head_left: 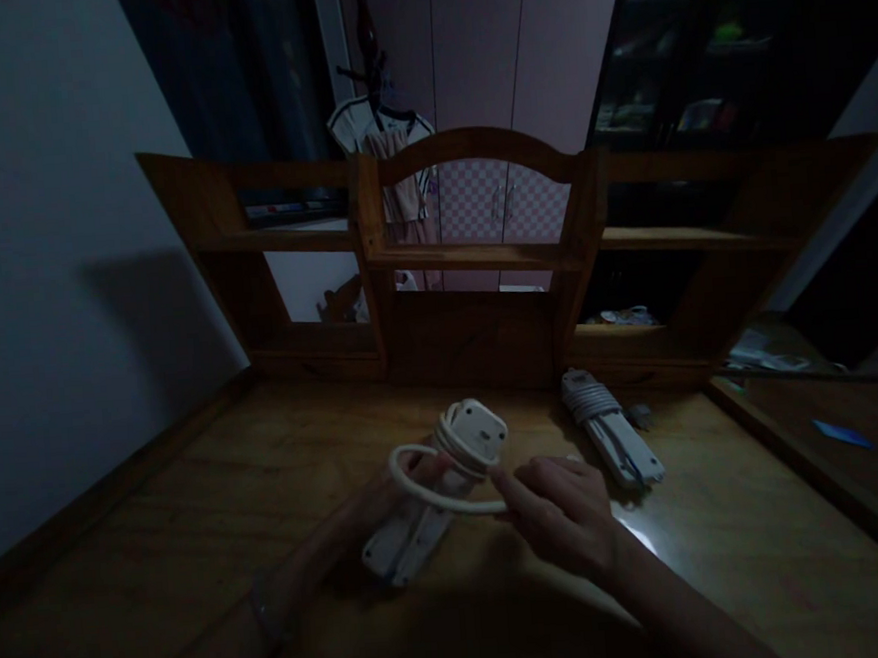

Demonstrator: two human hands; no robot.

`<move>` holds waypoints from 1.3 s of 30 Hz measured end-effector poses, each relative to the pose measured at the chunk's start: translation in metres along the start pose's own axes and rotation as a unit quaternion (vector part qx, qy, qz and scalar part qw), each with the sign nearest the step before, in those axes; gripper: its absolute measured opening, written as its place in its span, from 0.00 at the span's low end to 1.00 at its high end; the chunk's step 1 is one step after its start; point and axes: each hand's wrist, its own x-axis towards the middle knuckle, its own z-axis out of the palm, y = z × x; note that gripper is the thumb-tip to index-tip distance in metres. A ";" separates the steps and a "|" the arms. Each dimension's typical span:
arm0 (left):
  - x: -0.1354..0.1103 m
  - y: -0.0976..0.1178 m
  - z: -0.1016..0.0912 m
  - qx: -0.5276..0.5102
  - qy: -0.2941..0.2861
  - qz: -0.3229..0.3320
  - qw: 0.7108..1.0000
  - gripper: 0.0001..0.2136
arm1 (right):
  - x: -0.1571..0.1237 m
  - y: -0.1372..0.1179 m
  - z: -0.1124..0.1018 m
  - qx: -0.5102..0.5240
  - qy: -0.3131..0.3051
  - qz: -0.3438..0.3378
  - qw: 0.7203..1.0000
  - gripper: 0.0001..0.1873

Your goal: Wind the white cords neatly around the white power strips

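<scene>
Head view: we have both bare hands over the table (272, 521), on the near side of the wooden shelf (471, 257), our landmark. Left hand (411, 476) grasps a white power strip (419, 536); right hand (564, 516) pinches its cord (451, 505) between thumb and fingers. Several turns already sit around the strip's end nearest the shelf; one loose loop bows out towards us.

To wind well, we'd say: hold the strip steady in the left, draw that loop snug with the right, lay each turn beside the last, and keep left fingertips from getting trapped under it. Pulling too hard might twist the strip in the grip.

Relative to the grip: the strip slants, wound end towards the shelf and past the left fingers, bare end sticking out below the left hand, away from the shelf. Can't tell whether that end touches the table. Cord's tip hidden, probably in the right hand. A second strip (619, 444), cord wound, lies just in front of the shelf's right part.
</scene>
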 end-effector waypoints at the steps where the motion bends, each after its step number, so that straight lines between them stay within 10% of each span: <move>1: -0.002 0.004 0.001 0.030 -0.038 0.010 0.999 0.21 | 0.002 0.001 -0.005 0.007 0.018 0.023 1.000 0.17; 5: -0.010 0.019 0.009 0.148 -0.222 0.049 0.962 0.22 | 0.017 0.010 -0.021 0.058 0.055 0.153 0.985 0.14; 10: -0.019 0.021 0.014 0.170 -0.317 0.035 0.933 0.21 | 0.024 0.025 -0.014 0.166 -0.019 0.298 0.940 0.12; 14: -0.014 0.007 0.000 0.117 -0.259 0.060 0.957 0.23 | 0.018 0.030 -0.003 0.199 -0.121 0.381 0.895 0.19; 21: -0.001 -0.007 -0.011 0.033 0.018 0.121 0.992 0.28 | 0.008 0.031 0.006 0.251 -0.187 0.442 0.840 0.24; 28: -0.008 0.001 0.004 -0.053 -0.034 0.086 0.994 0.29 | 0.003 0.018 0.021 0.294 -0.276 0.408 0.819 0.21; 39: 0.018 -0.005 -0.010 -0.049 0.039 0.041 0.997 0.24 | -0.004 0.013 0.032 0.089 -0.274 0.403 0.869 0.15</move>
